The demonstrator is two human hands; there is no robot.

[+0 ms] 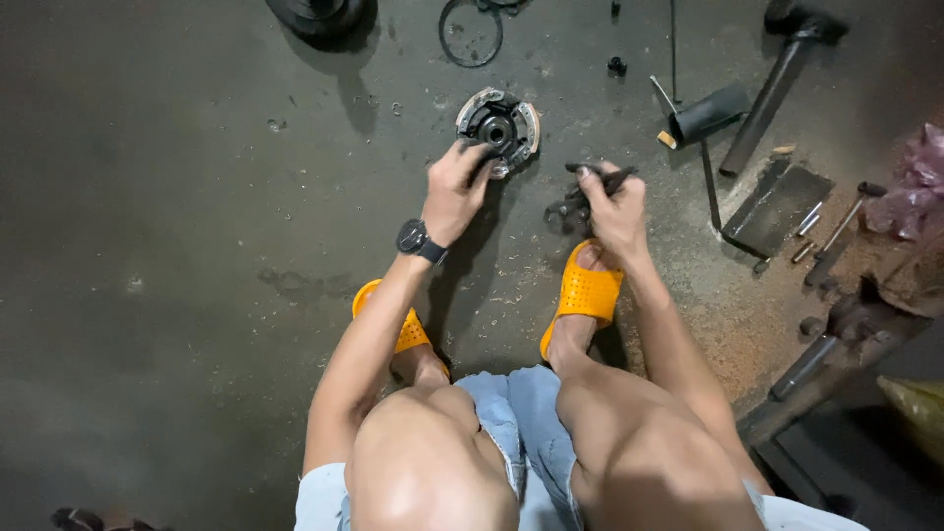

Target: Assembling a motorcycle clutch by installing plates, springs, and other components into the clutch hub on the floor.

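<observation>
A round metal clutch assembly (500,124) with a dark hub lies on the stained concrete floor ahead of me. My left hand (454,190), with a black watch at the wrist, reaches forward and its fingertips grip the near edge of that assembly. My right hand (615,205) is closed around a dark pliers-like tool (602,177), held above a small dark metal part (562,210) on the floor. Both feet wear orange perforated slides (584,293), and my bare knees fill the bottom of the view.
A black ring (470,33) and a dark round part (320,14) lie at the top. To the right are a black tube (710,113), a long hammer-like tool (777,87), a flat dark plate (779,208), several small bolts and sockets (808,221), and rusty dust.
</observation>
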